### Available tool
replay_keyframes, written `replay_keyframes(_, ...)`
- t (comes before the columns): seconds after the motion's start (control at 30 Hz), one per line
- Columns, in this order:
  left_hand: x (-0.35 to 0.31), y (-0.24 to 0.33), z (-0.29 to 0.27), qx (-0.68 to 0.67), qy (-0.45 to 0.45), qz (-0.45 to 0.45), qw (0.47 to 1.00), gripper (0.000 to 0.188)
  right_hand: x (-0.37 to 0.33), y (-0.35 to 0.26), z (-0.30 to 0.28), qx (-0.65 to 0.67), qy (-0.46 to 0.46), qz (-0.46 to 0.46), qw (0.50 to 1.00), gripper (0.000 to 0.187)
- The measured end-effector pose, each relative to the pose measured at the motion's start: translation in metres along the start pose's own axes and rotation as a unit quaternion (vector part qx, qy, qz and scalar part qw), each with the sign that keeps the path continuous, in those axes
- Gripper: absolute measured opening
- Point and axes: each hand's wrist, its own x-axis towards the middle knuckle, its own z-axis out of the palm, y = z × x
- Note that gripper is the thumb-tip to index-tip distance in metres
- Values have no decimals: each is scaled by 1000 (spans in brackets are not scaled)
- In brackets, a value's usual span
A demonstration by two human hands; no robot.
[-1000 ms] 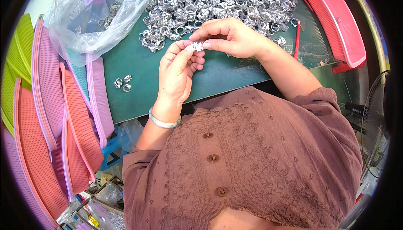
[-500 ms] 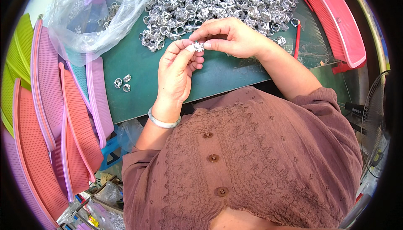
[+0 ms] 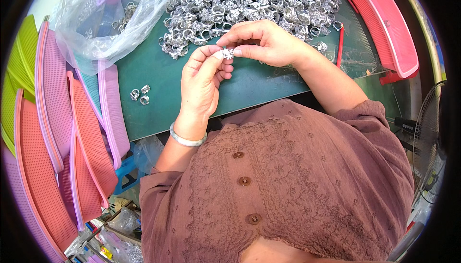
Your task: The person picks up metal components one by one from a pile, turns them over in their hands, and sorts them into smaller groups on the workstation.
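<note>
Fingers of our left hand pinch a sparkling flower-shaped piece between thumb and forefinger, while the thumb of our right hand meets its right side; whether the right forefinger presses it too, we cannot tell. Compared with a second ago, the piece sits a touch farther right, its face turned slightly; over the last half second hardly anything has shifted. Our hands have kept their place just in front of the heap of silvery rings on the green bench. Three loose rings lie apart to the left, as before, so we judge that this one piece is still being handled.
</note>
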Motion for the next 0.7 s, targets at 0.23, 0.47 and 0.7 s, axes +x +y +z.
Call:
replay_keyframes(0.23,0,0,0,1,1,2,1000,9,-1,3,0,13,5,2,1000,25)
replay_keyframes(0.47,0,-1,-1,-28,-13,3,1000,12,-1,4,0,16,3,5,1000,29)
replay_keyframes(0.7,0,0,6,8,-12,22,1000,23,-1,4,0,15,22,3,1000,31)
